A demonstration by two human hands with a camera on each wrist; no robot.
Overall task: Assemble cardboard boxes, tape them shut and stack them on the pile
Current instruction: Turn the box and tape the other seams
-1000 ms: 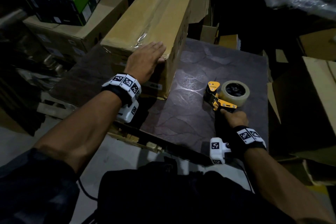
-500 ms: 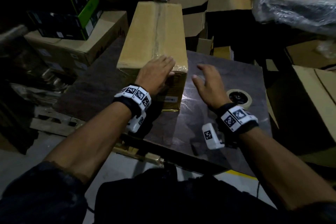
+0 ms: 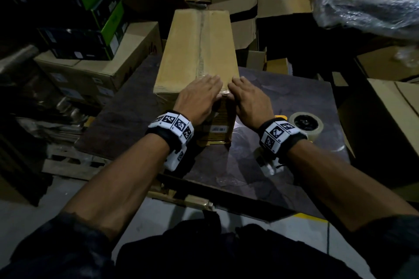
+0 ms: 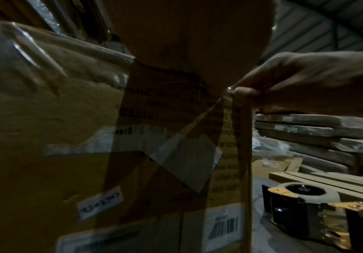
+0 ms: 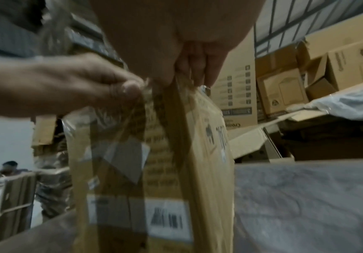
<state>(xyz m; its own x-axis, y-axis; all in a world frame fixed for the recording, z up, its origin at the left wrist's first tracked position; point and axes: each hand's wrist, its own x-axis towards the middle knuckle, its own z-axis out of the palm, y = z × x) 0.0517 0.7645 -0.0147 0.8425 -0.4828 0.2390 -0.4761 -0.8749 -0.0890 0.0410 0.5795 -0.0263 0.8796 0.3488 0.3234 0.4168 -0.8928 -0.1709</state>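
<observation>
A long cardboard box [image 3: 199,47] lies lengthwise on the dark table [image 3: 283,165], with clear tape along its top seam and down its near end. My left hand [image 3: 199,97] and right hand [image 3: 248,97] rest side by side on the box's near top edge, fingers straight and flat on the lid. Their thumbs hang over onto the near end face, where the tape wraps down. The left wrist view shows the box end [image 4: 67,137] and my right hand's thumb pressing at the top corner. The tape dispenser [image 3: 306,123] lies on the table right of the box, untouched.
Stacked cardboard boxes [image 3: 102,70] and green-black cartons [image 3: 97,18] crowd the left. More cardboard [image 3: 238,18] stands behind the table, and a plastic-wrapped bundle [image 3: 367,2] is at the upper right. An open box [image 3: 399,115] sits to the right. A person [image 5: 9,169] is far off.
My right hand let go of the tape dispenser, left it on the table and moved onto the box's near edge beside my left hand. The left hand stayed on the box.
</observation>
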